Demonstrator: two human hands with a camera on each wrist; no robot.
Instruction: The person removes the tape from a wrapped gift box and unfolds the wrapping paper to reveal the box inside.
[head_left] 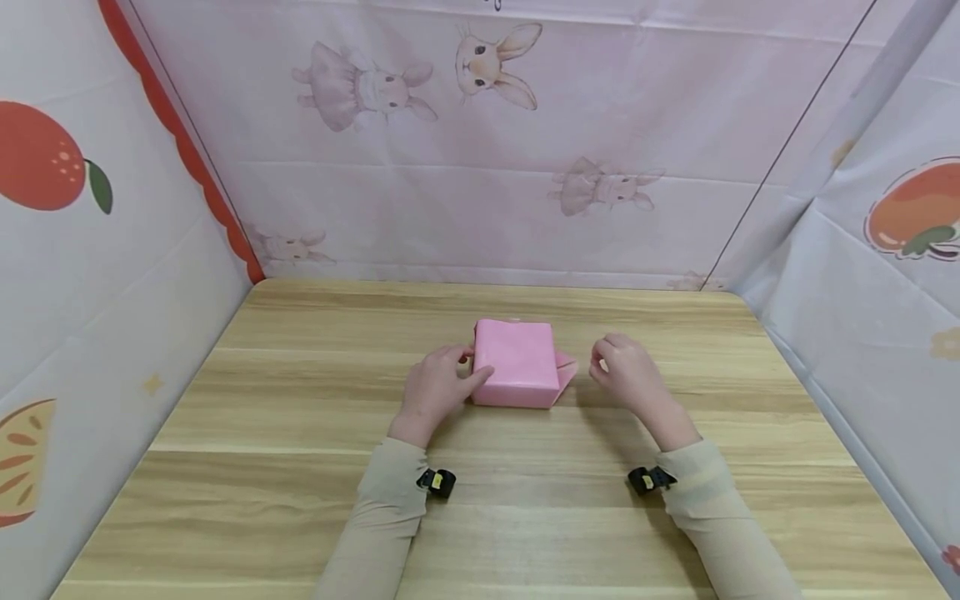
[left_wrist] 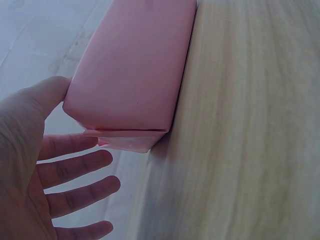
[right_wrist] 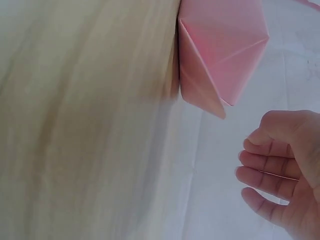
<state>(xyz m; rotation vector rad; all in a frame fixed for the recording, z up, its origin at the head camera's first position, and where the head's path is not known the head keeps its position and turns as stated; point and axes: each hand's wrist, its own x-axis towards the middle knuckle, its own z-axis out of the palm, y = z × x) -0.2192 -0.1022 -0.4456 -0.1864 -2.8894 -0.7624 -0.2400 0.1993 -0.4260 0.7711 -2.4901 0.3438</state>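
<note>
Here the table (head_left: 300, 467) carries a single pink box (head_left: 517, 362), wrapped in paper and lying just beyond its middle, between the two hands. The wrap looks nearly done: the top and long sides are smooth, and on the box's right end a triangular flap (head_left: 567, 370) sticks out, creased but not yet folded in. The left hand (head_left: 435, 392) rests against the box's left end, thumb on the upper edge, fingers straight and spread, steadying it without gripping. The right hand (head_left: 626, 371) hovers just right of the flap, apart from it, fingers loosely curled and holding nothing. Judging from this, the step in hand is closing the right end; the next move calls for the right fingers to press the flap flat against the end while the left braces the box against sliding.
</note>
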